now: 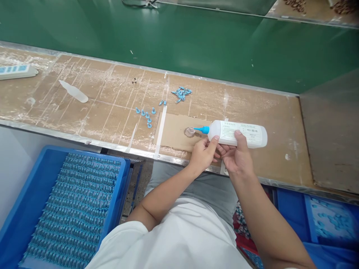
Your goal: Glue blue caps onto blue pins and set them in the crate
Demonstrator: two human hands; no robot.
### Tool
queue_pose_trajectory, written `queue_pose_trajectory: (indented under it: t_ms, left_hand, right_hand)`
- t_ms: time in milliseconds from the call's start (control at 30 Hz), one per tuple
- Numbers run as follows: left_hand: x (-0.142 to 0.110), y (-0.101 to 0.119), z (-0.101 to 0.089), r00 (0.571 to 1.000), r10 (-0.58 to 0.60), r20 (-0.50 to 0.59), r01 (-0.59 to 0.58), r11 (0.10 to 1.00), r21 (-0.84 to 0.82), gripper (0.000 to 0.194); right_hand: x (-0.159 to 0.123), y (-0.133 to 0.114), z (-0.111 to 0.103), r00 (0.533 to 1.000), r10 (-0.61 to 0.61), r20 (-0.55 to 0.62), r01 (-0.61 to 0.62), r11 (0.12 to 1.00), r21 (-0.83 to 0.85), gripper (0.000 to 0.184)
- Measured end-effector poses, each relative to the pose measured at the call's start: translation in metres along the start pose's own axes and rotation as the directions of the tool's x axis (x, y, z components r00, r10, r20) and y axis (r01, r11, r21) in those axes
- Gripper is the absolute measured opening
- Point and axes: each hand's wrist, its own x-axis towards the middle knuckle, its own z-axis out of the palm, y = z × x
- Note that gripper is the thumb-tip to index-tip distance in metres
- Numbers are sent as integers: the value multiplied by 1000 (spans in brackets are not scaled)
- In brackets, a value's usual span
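- White squeeze bottle [244, 136], printed label facing up, lies on its side in both hands above the front part of the bench [280, 130], nozzle end pointing to the wearer's left.
- Blue nozzle [202, 129]: thin tip reaches the right edge of a small clear round dish [189, 132]; touching or just above, cannot tell.
- Left hand [204, 151]: closed on the bottle near its nozzle end, thumb on the near side; the other fingers partly hidden.
- Right hand [238, 155]: clamped on the bottle body, thumb pressed over the label, fingers underneath.
- Dish sits on a flat cardboard piece [174, 129]; white tape strip [160, 132] runs along the cardboard's left side.
- Left of the tape: six loose blue flanged parts [149, 120], grouped close together.
- Just beyond the cardboard: two small blue pieces [164, 103] side by side; farther back, a heap of similar blue pieces [182, 93].
- Farther left: a few dark bits [134, 80], then a translucent tapered bottle [74, 92] lying down, then a white power strip [18, 71] at the edge of view.
- Behind the bench: green surface [196, 45].
- Lower left: blue tray [33, 190] with dense rows of blue parts [75, 205].
- Lower right: blue bins [293, 213], one with light-blue pieces [333, 220].
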Motion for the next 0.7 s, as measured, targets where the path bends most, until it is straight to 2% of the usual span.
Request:
queue_pose_trajectory:
  t_ms: [500,600,700]
  left_hand:
    - [-2,3,0,1000,-9,-8,9,1000,-10,58]
    - [-8,9,2,999,44,-28,-42,998,37,55]
    - [-17,16,5,986,164,-36,-156,975,160,48]
  right_hand:
    - [1,1,0,1000,3,-3,-3,1000,-11,43]
    - [0,2,1,999,30,41,-31,999,33,37]
    - [0,-1,2,995,46,87,-54,994,97,36]
